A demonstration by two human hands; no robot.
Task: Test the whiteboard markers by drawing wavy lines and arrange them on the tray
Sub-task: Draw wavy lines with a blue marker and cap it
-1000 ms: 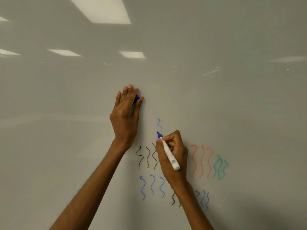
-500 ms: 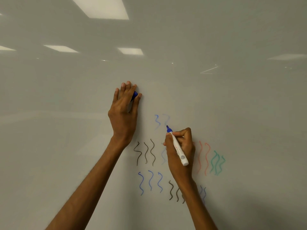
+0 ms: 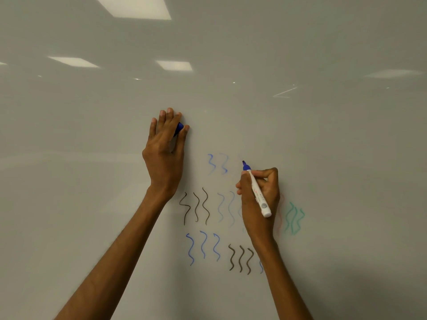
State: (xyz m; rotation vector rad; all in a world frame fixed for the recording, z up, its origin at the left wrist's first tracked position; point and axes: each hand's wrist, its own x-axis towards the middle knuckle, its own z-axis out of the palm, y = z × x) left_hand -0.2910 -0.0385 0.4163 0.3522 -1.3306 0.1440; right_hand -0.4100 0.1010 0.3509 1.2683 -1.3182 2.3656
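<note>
White-barrelled whiteboard marker with a blue tip [image 3: 257,190]: held at the glossy white whiteboard [image 3: 323,146], tip up and left, rear end down and right. Tip at or just off the surface, to the right of two short, faint blue wavy lines [image 3: 217,164]; contact cannot be told.

Right hand [image 3: 258,199]: fingers curled closed around the marker barrel in a writing grip, thumb and forefinger pinching near the blue collar.

Left hand [image 3: 165,148]: lies flat against the board, up and left of the marker, fingers nearly straight and close together. A small blue marker cap [image 3: 178,129] is tucked under the fingers, showing between forefinger and thumb.

Marks around the hands: three dark wavy lines [image 3: 196,205] just below the left wrist; paler blue waves [image 3: 226,207] beside them, partly behind the right hand. Lower row: three stronger blue waves [image 3: 203,248], then three dark brown-black waves [image 3: 241,259] next to the right forearm. Right of the right hand: a red wavy line [image 3: 280,213], mostly hidden, and overlapping green waves [image 3: 294,217].

Board surface mirrors rectangular ceiling lights [image 3: 174,65] across its upper part.
</note>
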